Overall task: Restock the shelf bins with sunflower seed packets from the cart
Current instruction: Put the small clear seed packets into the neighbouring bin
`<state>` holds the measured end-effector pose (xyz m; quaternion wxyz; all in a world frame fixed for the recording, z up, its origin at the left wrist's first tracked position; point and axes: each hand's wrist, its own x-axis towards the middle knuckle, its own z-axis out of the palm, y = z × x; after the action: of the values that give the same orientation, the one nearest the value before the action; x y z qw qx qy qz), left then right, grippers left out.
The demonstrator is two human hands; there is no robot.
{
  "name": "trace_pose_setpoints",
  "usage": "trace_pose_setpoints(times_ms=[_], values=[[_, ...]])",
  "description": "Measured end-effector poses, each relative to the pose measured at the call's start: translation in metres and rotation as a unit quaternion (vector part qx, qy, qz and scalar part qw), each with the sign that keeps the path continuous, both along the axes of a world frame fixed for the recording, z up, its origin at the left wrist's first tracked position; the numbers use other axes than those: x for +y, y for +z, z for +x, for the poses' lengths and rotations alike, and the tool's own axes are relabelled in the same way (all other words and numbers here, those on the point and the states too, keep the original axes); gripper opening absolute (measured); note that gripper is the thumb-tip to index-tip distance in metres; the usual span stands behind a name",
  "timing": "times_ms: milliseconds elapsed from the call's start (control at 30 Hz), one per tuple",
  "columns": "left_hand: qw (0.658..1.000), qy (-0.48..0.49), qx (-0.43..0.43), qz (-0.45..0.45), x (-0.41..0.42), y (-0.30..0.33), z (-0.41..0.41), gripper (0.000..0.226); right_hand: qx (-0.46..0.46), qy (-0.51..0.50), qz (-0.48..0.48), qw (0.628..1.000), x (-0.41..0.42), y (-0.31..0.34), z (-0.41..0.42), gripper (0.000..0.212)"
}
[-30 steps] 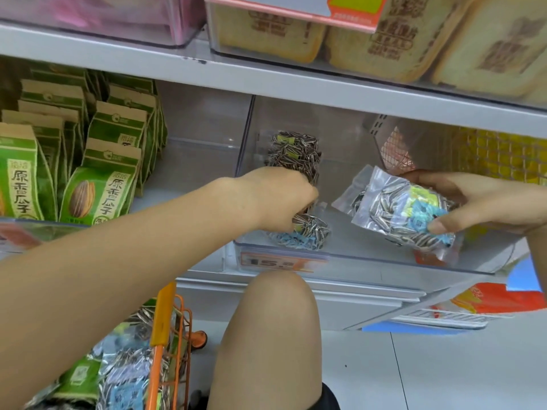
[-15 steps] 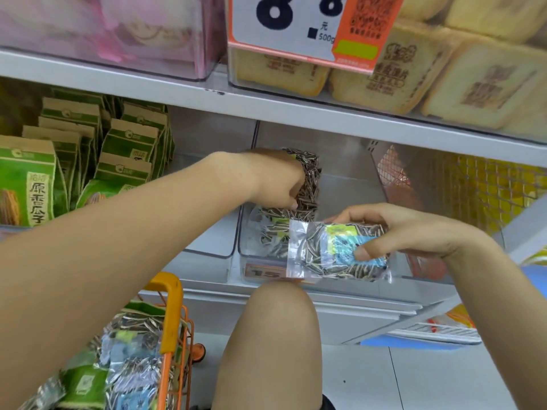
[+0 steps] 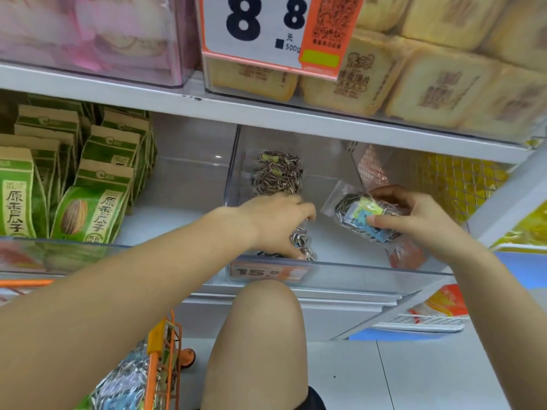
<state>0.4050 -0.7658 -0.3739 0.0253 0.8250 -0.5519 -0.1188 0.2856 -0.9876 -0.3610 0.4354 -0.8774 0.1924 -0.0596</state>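
Since half a second ago: left hand (image 3: 279, 223) dropped from the upright stack down to the bin floor, right hand (image 3: 414, 217) carried up and rightward, over the front lip and into the bin. Nearest, at 7 o'clock: orange cart (image 3: 161, 362), more seed packets (image 3: 124, 383) heaped inside, a bare knee (image 3: 260, 335) just right of it. Above the knee, clear shelf bin (image 3: 355, 266) with an orange price tag (image 3: 266, 272) reading 15.8 on its front lip. Inside, left hand reaching over the lip at 9 o'clock, fingers curled down onto a low packet (image 3: 302, 247) near the front wall; whether pinched or only pressed cannot be told. At 3 o'clock, right hand gripping a held packet (image 3: 361, 218), thumb across the blue-and-yellow label, fingers curled behind, packet tilted with its clear sealed edge pointing up-left, hanging above the bin floor. Packet look: crinkled clear film, striped black-and-white seeds showing through. Farther back, at 12 o'clock, a standing stack of packets (image 3: 276, 174) against the left part of the rear wall. Open floor between that stack and the right wall, and between the two hands; roof of the space set by the shelf board (image 3: 296, 119) overhead. Left neighbour: green seed cartons (image 3: 91, 202). Right neighbour: yellow netted goods (image 3: 455, 184). Topmost, a large price card (image 3: 257, 28) and tan bread-like packs (image 3: 429, 81).
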Motion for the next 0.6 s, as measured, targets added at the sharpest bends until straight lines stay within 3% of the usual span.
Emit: trace_pose_setpoints(times_ms=[200,267,367,433,467,567,600], values=[[0.992,0.028,0.002,0.123,0.005,0.006,0.010,0.083,0.085,0.027,-0.230,0.969,0.005,-0.010,0.006,0.040],[0.989,0.019,-0.071,0.125,0.008,0.008,0.008,0.077,0.114,0.020,-0.306,0.945,0.007,-0.012,0.016,0.043],[0.964,0.044,-0.260,-0.042,0.025,0.013,0.012,0.062,0.102,-0.030,-0.315,0.943,0.006,-0.017,0.046,0.045],[0.931,0.093,-0.313,-0.162,0.037,0.012,0.016,0.056,0.092,-0.066,-0.305,0.946,0.001,-0.022,0.070,0.047],[0.930,0.125,-0.289,-0.189,0.041,0.008,0.020,0.053,0.087,-0.073,-0.297,0.948,-0.002,-0.025,0.081,0.048],[0.943,0.229,-0.093,-0.221,0.042,0.002,0.024,0.049,0.049,-0.071,-0.262,0.961,-0.008,-0.035,0.106,0.047],[0.940,0.241,-0.065,-0.232,0.041,0.000,0.025,0.047,0.034,-0.072,-0.256,0.963,-0.009,-0.038,0.112,0.046]])
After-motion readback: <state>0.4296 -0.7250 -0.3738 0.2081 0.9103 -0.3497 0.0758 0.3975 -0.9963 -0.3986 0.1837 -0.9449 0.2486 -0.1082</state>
